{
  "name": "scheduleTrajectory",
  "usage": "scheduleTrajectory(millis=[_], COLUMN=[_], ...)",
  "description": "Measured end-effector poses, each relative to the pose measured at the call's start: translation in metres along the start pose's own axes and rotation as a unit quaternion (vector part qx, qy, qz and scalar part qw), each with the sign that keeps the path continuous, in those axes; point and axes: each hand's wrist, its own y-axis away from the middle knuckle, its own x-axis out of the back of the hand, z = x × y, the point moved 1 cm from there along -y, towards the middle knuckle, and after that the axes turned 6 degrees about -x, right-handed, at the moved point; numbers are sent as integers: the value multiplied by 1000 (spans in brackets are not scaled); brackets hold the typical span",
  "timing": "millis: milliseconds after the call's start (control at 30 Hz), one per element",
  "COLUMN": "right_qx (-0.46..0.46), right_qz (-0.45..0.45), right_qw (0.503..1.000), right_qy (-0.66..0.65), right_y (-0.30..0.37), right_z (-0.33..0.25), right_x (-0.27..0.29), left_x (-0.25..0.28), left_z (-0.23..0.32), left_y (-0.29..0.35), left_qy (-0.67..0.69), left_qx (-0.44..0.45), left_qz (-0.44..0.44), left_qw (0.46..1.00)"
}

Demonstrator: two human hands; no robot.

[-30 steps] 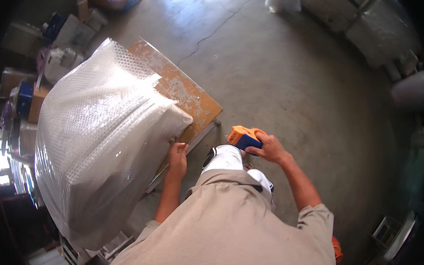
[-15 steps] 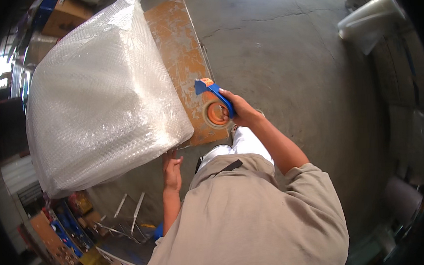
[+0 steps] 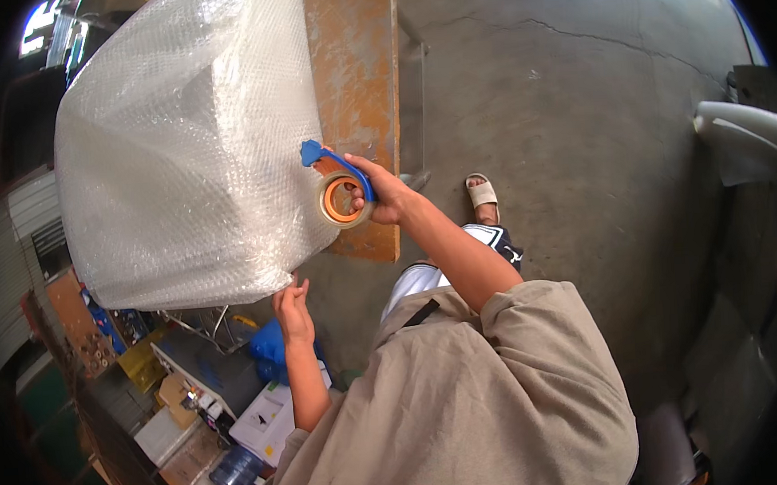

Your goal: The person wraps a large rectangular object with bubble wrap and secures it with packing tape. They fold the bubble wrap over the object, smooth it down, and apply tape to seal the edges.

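A big block-shaped bundle in clear bubble wrap (image 3: 170,158) fills the left side, resting on a worn brown board (image 3: 356,75). My right hand (image 3: 385,192) is closed round a blue tape dispenser (image 3: 355,171), fingers reaching to the orange core of its clear tape roll (image 3: 326,202). The dispenser's blue head lies right by the wrapped bundle's right side; whether it touches cannot be made out. Under the bundle's near lower corner, my left hand (image 3: 293,312) has its fingers apart, their tips at the wrap's edge. It holds nothing that I can see.
Grey cracked concrete floor (image 3: 560,143) spreads to the right, with my sandalled foot (image 3: 483,197) on it. A roll of clear film (image 3: 742,136) sits at far right. Lower left holds a white box (image 3: 270,419), a blue bag (image 3: 272,343) and a water jug (image 3: 236,470).
My right hand has brought the tape dispenser left, up to the bundle's side. My left hand stays at the lower edge. The view has turned, and one foot has come into sight.
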Motion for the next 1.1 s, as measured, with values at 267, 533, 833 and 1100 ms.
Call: scheduleTrajectory(millis=[267, 533, 833, 1100], right_qx=[-55, -107, -118, 0], right_qz=[-31, 4, -18, -8], right_qw=[997, 986, 987, 999], right_qy=[48, 129, 108, 42], right_y=[1, 9, 15, 24], right_z=[12, 18, 78, 185], right_x=[3, -11, 21, 37], left_x=[-24, -21, -7, 43], left_z=[10, 3, -5, -16], left_y=[21, 9, 6, 5], left_qy=[-30, 5, 46, -33], left_qx=[-7, -20, -45, -102], left_qz=[-17, -61, -147, -205], left_qw=[999, 998, 987, 973])
